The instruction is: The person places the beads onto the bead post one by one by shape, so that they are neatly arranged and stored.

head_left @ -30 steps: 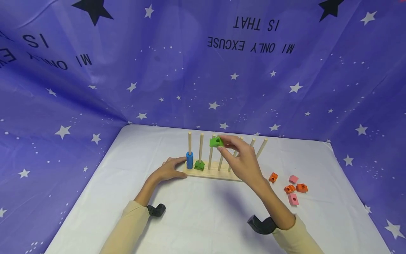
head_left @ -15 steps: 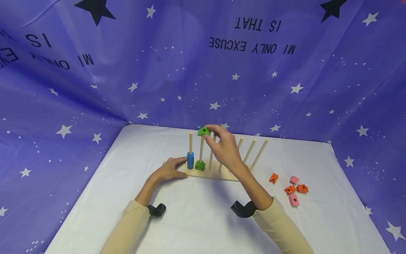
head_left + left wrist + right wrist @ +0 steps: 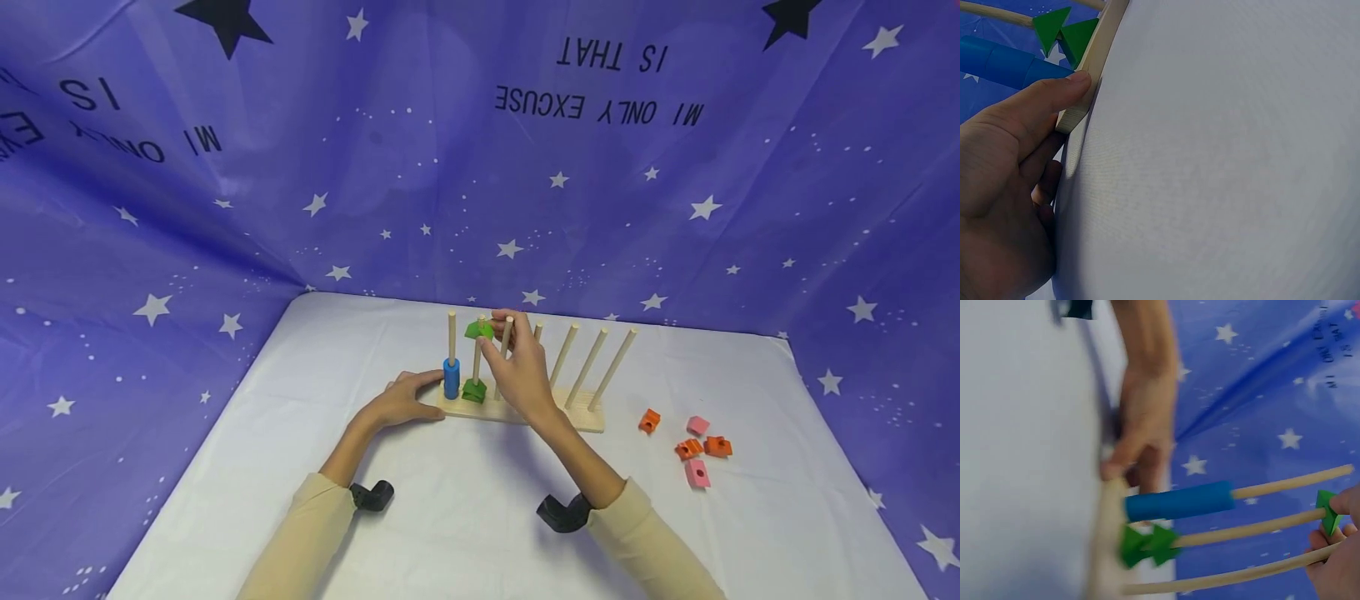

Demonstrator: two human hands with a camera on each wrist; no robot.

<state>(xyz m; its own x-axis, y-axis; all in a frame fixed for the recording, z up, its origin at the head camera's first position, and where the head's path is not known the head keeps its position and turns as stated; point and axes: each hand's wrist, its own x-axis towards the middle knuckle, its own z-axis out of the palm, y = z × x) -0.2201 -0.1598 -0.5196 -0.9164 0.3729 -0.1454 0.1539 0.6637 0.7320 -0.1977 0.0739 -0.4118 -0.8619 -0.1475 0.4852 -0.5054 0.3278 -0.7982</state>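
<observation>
A pale wooden peg board (image 3: pixel 558 410) stands on the white table, with a row of upright pegs. My left hand (image 3: pixel 401 400) grips its left end, thumb (image 3: pixel 1063 90) along the edge and fingers behind. Blue cylinders (image 3: pixel 451 380) sit at the foot of the leftmost peg. On the second peg, two green triangular blocks (image 3: pixel 1154 545) rest low, by the base. Near that peg's top, my right hand (image 3: pixel 519 371) pinches another green triangular block (image 3: pixel 1329 512) between thumb and fingers. The peg tip shows above this block, so it is threaded on.
To the right of the board lie loose orange blocks (image 3: pixel 649 421) and pink blocks (image 3: pixel 697 475) with holes. The other pegs (image 3: pixel 585 367) rise close beside my right hand. A purple star-printed cloth (image 3: pixel 420 167) hangs behind the table (image 3: pixel 465 517).
My right hand has carried the green triangular block leftward to the second peg, then lowered it slightly over the tip. The left hand has stayed on the board's end.
</observation>
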